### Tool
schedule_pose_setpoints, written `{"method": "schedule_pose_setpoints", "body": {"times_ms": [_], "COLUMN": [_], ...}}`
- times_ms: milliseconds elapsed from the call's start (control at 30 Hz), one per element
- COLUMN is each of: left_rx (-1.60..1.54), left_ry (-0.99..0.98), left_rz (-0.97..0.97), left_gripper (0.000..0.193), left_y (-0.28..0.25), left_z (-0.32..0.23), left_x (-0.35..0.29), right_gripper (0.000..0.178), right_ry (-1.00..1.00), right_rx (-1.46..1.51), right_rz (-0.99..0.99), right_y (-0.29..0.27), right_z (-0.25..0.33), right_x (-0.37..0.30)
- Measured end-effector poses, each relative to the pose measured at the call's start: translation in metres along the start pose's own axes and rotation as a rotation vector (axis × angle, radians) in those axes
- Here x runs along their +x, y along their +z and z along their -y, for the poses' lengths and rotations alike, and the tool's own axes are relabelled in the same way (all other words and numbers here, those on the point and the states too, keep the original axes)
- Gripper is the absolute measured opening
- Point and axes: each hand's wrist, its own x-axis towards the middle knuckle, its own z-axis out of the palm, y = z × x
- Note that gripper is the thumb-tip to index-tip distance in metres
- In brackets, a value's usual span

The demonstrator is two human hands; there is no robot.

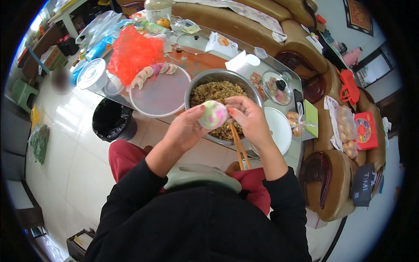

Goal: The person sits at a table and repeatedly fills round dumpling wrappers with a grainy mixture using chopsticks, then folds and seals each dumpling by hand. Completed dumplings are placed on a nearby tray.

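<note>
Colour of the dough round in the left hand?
Dough round: pale green and white with pink patches; best in the head view.

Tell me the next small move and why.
Probably free the right hand for the chopsticks: the dough round looks bare, the left hand also holds it, and the chopsticks lean in the metal bowl of chopped mix.
</note>
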Motion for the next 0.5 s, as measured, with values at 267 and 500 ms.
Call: {"method": "schedule_pose_setpoints", "body": {"times_ms": [267,500], "left_rx": [0.068,0.134], "left_ry": [0.066,0.109], "left_rz": [-0.254,-0.317], "left_gripper": [0.029,0.027], "left_y": [-0.022,-0.027], "left_z": [-0.001,0.005], "left_x": [-0.005,-0.012], "right_gripper": [0.03,0.011], "right_ry": [-0.498,-0.469], "right_rx": [-0.923,-0.882], "right_rz": [0.234,-0.236], "right_y": [-0.032,-0.078], "right_z": [-0.045,-0.001], "right_x": [-0.067,-0.028]}}
